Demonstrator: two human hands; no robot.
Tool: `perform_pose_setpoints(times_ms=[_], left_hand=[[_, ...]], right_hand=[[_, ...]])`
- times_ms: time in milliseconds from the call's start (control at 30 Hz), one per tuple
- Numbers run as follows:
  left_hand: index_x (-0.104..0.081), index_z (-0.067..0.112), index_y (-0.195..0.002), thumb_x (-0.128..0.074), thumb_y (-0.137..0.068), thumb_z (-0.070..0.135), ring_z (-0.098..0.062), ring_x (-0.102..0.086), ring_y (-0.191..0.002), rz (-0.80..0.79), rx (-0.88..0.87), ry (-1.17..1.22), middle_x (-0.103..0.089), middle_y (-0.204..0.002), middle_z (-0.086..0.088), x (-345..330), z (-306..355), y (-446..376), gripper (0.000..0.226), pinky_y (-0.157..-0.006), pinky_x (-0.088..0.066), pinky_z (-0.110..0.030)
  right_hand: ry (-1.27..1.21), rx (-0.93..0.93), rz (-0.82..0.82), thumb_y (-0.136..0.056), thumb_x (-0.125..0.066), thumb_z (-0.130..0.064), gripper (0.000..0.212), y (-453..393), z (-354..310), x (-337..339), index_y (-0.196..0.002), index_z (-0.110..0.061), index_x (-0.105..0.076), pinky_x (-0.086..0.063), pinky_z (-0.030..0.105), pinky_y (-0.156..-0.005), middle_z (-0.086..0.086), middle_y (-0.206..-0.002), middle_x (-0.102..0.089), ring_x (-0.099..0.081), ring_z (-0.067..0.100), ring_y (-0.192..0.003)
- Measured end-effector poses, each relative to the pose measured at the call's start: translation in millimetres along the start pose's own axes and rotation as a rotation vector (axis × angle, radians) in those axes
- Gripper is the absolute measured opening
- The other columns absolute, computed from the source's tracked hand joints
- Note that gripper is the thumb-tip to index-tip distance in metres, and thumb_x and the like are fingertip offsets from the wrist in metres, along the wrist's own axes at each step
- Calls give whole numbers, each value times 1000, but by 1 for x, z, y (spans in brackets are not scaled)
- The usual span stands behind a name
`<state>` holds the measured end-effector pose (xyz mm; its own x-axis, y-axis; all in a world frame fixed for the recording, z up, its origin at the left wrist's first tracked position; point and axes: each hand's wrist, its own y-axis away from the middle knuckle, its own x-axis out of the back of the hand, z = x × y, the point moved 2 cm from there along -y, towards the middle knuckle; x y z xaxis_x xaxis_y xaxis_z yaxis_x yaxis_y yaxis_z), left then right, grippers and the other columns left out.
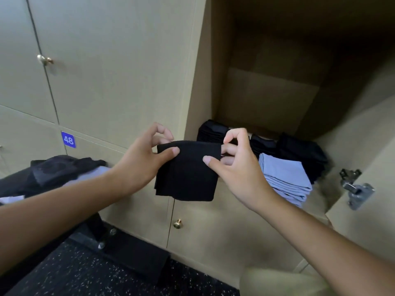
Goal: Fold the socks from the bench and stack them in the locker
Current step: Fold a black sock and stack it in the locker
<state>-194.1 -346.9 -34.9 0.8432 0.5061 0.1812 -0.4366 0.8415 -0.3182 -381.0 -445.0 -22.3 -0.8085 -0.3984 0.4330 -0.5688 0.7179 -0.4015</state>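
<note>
While partly hiding locker point(267, 99) stacks, folded black sock point(188, 169) in both hands' grip.

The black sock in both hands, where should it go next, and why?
Probably onto a black stack in the locker. The black sock already hangs folded, pinched by the left hand and right hand, just in front of the stacks.

We stretch both arms forward; our left hand point(142, 159) and right hand point(234, 159) pinch with thumbs in front.
</note>
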Motion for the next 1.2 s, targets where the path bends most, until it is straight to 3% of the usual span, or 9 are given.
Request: perform_pose_setpoints(times_ms=[167, 267, 400, 600, 767, 933, 1033, 1133, 1200], left_hand=[[-40, 21, -107, -62, -101, 13, -5, -64, -63, -8, 43, 92, -71, -91, 1, -13, 2, -5, 23, -58, -49, -20], [-38, 27, -106, -70, -95, 14, -21, -71, -78, -89, 64, 85, -72, -94, -1, -18, 1, -7, 36, -74, -58, -44], [-41, 31, -115, -78, -85, 2, -20, -74, -73, -181, 81, 52, -67, -88, -6, -28, 4, -7, 56, -62, -60, -28], [-58, 27, -119, -83, -81, 2, -29, -75, -78, -204, 155, 49, -70, -96, -15, -33, 1, -8, 51, -65, -62, -37], [-59, 22, -118, -81, -83, 0, -20, -75, -71, -128, 157, 88, -72, -95, -12, -28, 0, -12, 47, -59, -57, -25], [-62, 27, -117, -85, -79, 6, -26, -75, -87, -309, 183, -111, -73, -100, -13, -21, -6, -16, 49, -72, -63, -34], [-66, 26, -114, -87, -78, 19, -17, -73, -79, -437, 190, -148, -72, -100, -16, -23, -10, -12, 42, -75, -61, -31], [-70, 19, -107, -83, -82, 27, -11, -71, -76, -417, 154, -104, -72, -88, -1, -28, -8, -11, 29, -71, -58, -25], [-73, 14, -102, -80, -85, 26, -7, -68, -72, -382, 111, -105, -70, -80, 2, -30, -6, -12, 22, -65, -52, -16]], right_hand=[[70, 35, -7, -87, -75, -10, 31, 3, 0, 9, -78, -21, -48, -33, 31, -59, 19, -73, -48, -35, 27, -59], [73, 21, 36, -88, -75, -11, 25, 3, 4, 16, -77, -23, -56, -40, 33, -63, 14, -77, -57, -45, 33, -63], [-11, -64, 126, -85, -79, -15, 30, 1, 7, 23, -88, -29, -52, -54, 41, -77, -11, -90, -66, -61, 21, -73], [-131, -157, 171, -78, -87, -21, 42, -2, 8, 30, -109, -28, -59, -59, 45, -88, -2, -101, -75, -74, 19, -87], [-126, -285, 63, -83, -83, -24, 41, -2, 22, 29, -117, -30, -60, -56, 37, -94, 0, -96, -77, -73, 18, -94], [-90, -237, 89, -82, -83, -16, 36, -2, 22, 33, -112, -25, -66, -49, 14, -73, -4, -92, -76, -72, 7, -83], [-101, -151, 68, -80, -83, -9, 35, -3, 17, 32, -108, -21, -66, -55, 16, -76, -2, -91, -77, -74, 12, -85], [-59, -80, -10, -79, -85, -9, 37, -2, 13, 27, -108, -22, -67, -58, 24, -80, -5, -92, -77, -72, 21, -85], [-49, -58, -35, -78, -86, -10, 38, -1, 13, 24, -108, -23, -68, -56, 19, -76, -6, -93, -77, -71, 25, -84]])
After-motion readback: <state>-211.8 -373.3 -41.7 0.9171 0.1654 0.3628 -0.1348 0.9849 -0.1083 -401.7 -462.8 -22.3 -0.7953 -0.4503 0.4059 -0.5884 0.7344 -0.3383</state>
